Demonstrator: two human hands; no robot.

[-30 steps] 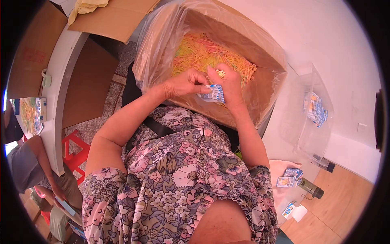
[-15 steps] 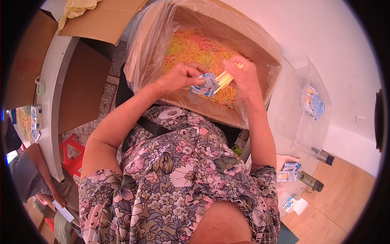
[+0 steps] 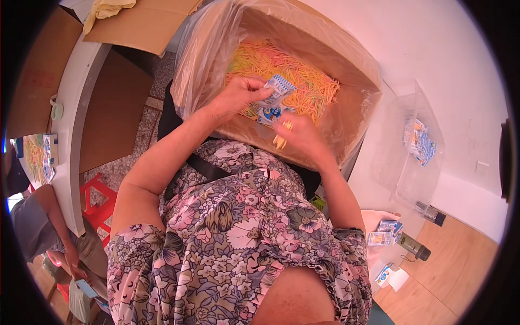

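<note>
No words can be read. Blue print, too small to make out, marks the packets (image 3: 280, 86) over the box (image 3: 355, 116) and more packets (image 3: 420, 143) right of it; blurred red print marks the cardboard (image 3: 40, 73) left of it.

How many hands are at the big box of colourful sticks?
2. The left hand holds a blue-and-white packet over the box; the right hand, nearer the person's body, holds some yellow sticks.
</note>
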